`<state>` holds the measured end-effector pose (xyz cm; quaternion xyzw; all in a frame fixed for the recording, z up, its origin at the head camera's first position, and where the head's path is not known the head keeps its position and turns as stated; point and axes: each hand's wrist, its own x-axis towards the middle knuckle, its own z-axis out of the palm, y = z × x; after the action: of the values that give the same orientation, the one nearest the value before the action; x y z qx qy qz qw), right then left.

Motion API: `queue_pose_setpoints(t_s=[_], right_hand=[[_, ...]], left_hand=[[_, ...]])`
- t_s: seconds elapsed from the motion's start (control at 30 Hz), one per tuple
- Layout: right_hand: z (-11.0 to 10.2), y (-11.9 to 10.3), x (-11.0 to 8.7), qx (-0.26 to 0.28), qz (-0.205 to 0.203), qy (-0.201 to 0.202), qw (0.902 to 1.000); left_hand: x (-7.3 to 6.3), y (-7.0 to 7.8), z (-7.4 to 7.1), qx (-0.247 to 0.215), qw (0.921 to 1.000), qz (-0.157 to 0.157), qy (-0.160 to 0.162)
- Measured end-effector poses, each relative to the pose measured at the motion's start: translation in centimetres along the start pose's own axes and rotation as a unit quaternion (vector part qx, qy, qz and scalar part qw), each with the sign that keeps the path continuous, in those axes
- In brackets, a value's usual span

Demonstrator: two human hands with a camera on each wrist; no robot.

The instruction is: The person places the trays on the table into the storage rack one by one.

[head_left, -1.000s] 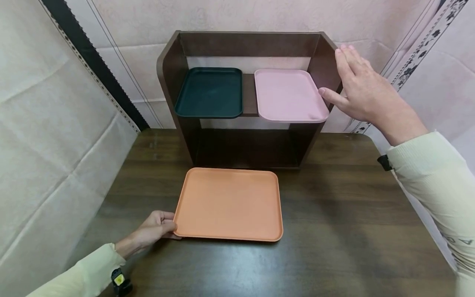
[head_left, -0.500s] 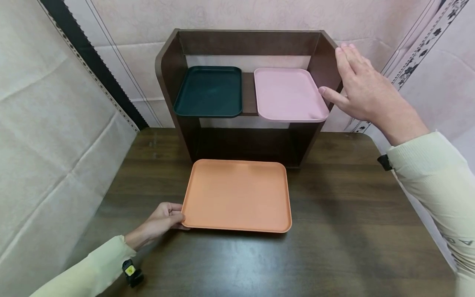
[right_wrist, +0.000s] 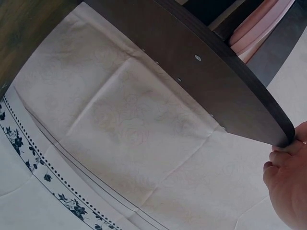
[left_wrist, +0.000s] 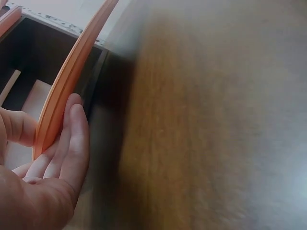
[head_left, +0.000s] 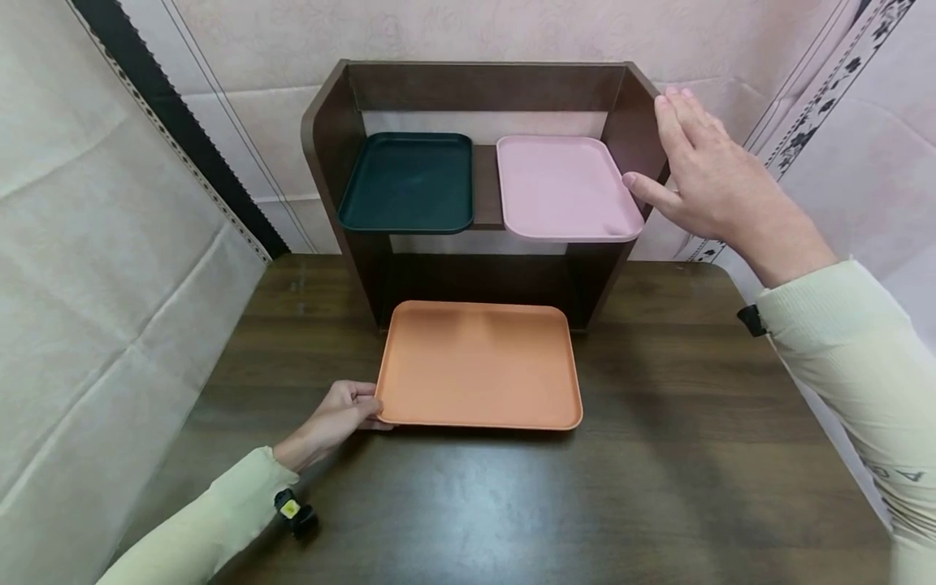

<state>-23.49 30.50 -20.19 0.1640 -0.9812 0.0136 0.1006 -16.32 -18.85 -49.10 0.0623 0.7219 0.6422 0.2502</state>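
In the head view, my left hand (head_left: 339, 418) pinches the near-left corner of an orange rectangular tray (head_left: 483, 370). The left wrist view shows the thumb on the tray's upper side and fingers (left_wrist: 74, 139) beneath it. The tray's far edge overlaps the lower opening of a dark brown two-level shelf (head_left: 486, 88). My right hand (head_left: 720, 187) rests against the shelf's right side panel (right_wrist: 201, 62), fingers straight, thumb spread toward the front edge. On the upper level lie a dark green tray (head_left: 409, 183) at left and a pink tray (head_left: 570, 188) at right.
The shelf stands at the back of a dark wood-grain table (head_left: 673, 455). Pale patterned cloth (head_left: 183, 325) hangs behind and along both sides. Both trays on the upper level stick out slightly past its front edge.
My left hand has moved the orange tray away from me and rightward, up to the shelf's lower opening. The right hand stays at the side panel.
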Motion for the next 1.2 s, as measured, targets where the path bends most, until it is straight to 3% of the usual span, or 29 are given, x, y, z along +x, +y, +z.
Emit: queue_pose_setpoints(t_s=[0.27, 0.43, 0.8, 1.2], right_hand=[[-0.1, 0.0, 0.0, -0.002, 0.003, -0.001, 1.0000], [0.0, 0.0, 0.0, -0.003, 0.001, 0.000, 1.0000], [0.0, 0.0, 0.0, -0.003, 0.004, 0.001, 1.0000], [0.0, -0.1, 0.0, 0.003, 0.003, 0.002, 1.0000]], left_hand=[[2.1, 0.3, 0.0, -0.015, 0.9995, 0.009, 0.025], [3.2, 0.5, -0.2, -0.016, 0.9993, 0.022, 0.024], [5.5, 1.0, -0.6, -0.018, 0.9985, 0.017, 0.048], [7.8, 1.7, -0.7, -0.016, 0.9986, 0.032, 0.040]])
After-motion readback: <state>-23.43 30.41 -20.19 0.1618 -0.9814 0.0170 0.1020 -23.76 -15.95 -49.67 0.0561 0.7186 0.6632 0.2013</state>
